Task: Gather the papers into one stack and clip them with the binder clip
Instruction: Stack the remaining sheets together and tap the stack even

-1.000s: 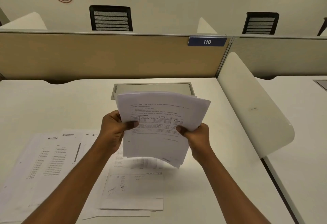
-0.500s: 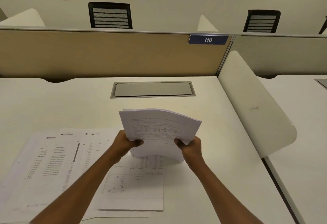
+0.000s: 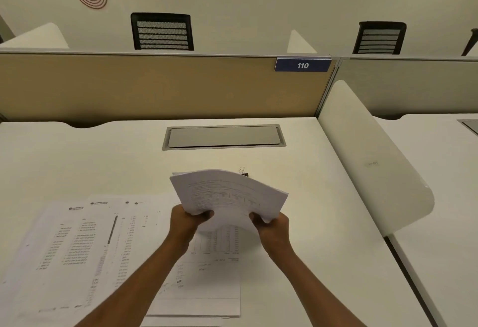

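Note:
I hold a stack of printed papers point(image 3: 227, 194) low over the desk, its top bowed toward me. My left hand point(image 3: 187, 219) grips the stack's lower left edge and my right hand point(image 3: 271, 226) grips its lower right edge. A small black binder clip point(image 3: 243, 172) with wire handles peeks out on the desk just behind the stack's top edge. More printed sheets point(image 3: 77, 244) lie spread flat on the desk to the left, and others point(image 3: 207, 282) lie under my forearms.
A grey cable hatch point(image 3: 223, 136) is set into the white desk point(image 3: 103, 161) further back. A tan partition point(image 3: 155, 86) closes the far side, and a white curved divider point(image 3: 372, 163) stands on the right.
Both hands have lowered the stack toward the desk and tilted it back, so the binder clip behind it now shows.

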`<state>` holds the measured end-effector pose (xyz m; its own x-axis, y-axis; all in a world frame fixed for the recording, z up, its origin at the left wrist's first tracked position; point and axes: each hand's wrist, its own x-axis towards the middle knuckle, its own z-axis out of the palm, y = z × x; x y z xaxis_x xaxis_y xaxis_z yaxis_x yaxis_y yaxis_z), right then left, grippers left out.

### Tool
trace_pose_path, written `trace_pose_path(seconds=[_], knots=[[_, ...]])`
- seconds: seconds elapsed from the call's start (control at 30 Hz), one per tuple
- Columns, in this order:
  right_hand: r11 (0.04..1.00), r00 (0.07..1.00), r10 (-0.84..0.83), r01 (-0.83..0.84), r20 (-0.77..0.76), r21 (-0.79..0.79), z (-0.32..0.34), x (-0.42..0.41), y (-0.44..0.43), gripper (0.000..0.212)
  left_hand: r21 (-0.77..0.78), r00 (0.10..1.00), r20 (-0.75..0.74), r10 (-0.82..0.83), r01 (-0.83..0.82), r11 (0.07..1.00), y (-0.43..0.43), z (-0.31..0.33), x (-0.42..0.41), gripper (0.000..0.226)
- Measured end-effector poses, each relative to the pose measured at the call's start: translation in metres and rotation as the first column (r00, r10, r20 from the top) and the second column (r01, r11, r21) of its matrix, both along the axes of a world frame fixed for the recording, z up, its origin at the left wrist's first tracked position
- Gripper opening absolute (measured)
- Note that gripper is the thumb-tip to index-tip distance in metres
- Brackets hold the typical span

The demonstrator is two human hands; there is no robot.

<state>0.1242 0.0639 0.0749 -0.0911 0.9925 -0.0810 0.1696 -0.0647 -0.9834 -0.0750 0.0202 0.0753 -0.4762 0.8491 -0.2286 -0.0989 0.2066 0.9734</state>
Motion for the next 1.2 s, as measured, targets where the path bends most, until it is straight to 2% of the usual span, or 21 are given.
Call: trace_pose_path(seconds=[0.13,0.27,0.43,0.6,0.9,1.03,1.2], knots=[[1.0,0.999,0.014,-0.014,-0.031,-0.001,-0.003,-0.002,-0.002,0.031,0.001,0.999,0.02,0.027,-0.027,1.0,-0.003,-0.006,0.005,0.041],[1.0,0.999,-0.012,0.012,-0.037,-0.003,-0.002,-0.005,0.0,0.032,-0.032,0.998,-0.009,0.058,-0.059,0.998,0.001,-0.004,0.006,0.036],[1.0,0.994,-0.011,0.008,-0.11,-0.028,0.001,-0.007,0.0,0.027,-0.001,0.995,-0.07,0.078,-0.078,0.997,0.001,-0.003,0.0,0.037],[0.998,1.0,-0.008,0.006,-0.029,-0.067,-0.008,-0.013,-0.004,0.022,-0.113,0.998,-0.036,0.044,-0.047,0.992,-0.003,-0.017,0.001,0.035],[0.997,1.0,-0.025,0.024,-0.016,-0.071,-0.001,-0.016,0.002,0.018,-0.109,0.988,-0.151,-0.018,0.001,0.994,-0.006,-0.005,-0.001,0.029],[0.998,0.995,0.023,-0.017,0.095,-0.06,0.005,-0.019,0.006,0.021,-0.171,0.98,-0.196,-0.028,-0.006,0.985,-0.013,0.001,-0.007,0.035],[0.982,0.972,0.124,-0.091,0.2,-0.163,-0.008,-0.026,0.006,0.024,-0.31,0.963,-0.264,-0.056,-0.03,0.95,-0.027,-0.005,-0.011,0.04]])
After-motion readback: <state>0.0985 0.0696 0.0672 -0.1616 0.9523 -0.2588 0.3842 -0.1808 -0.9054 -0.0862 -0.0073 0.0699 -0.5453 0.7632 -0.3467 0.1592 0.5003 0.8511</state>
